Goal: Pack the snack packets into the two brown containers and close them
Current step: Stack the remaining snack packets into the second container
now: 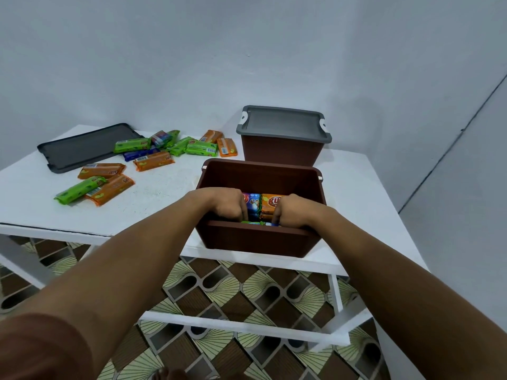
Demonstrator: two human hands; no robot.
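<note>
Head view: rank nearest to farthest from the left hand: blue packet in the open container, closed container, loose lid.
1. Blue packet, beside the left hand inside the open container.
2. Closed container, behind, to the right.
3. Loose lid, far left.

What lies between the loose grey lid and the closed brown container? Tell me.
Head view: green, blue and orange snack packets lie scattered on the table between the lid and the closed container.
</note>
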